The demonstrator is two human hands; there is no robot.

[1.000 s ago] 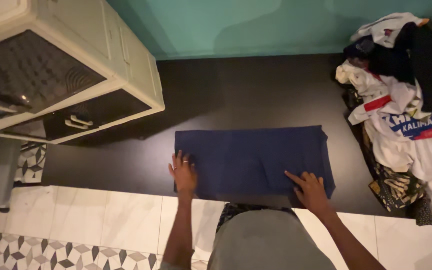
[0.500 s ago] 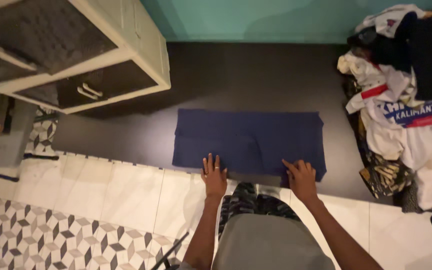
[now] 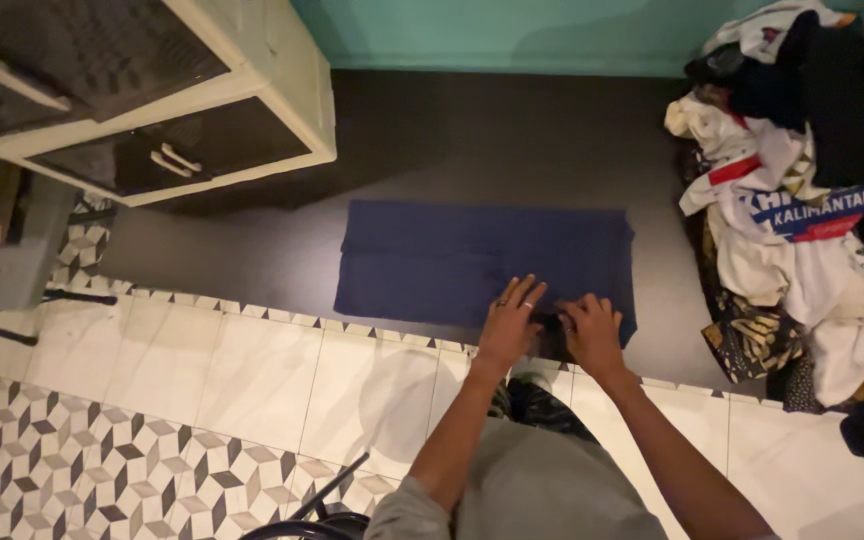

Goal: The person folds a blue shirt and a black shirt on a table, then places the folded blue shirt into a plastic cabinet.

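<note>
Far left, a cream cabinet [image 3: 252, 90] with dark drawers stands on the dark mat [image 3: 472, 130], patterned tiles [image 3: 72, 460] in front of it. Mid-floor, a navy cloth [image 3: 452, 260] lies folded flat on the mat, long side running left to right, its near edge along the white tiles [image 3: 282, 380]. Now the hands: the left hand [image 3: 508, 325] presses down on the cloth's near edge, fingers spread and flat, clamped on nothing. Just beside it, almost touching, the right hand [image 3: 590, 332] sits on the same edge near the right corner, fingers curled at the fabric; whether it pinches the cloth I cannot tell. Far right, a clothes pile [image 3: 802, 200], white and dark, heaps against the teal wall [image 3: 512, 30].
</note>
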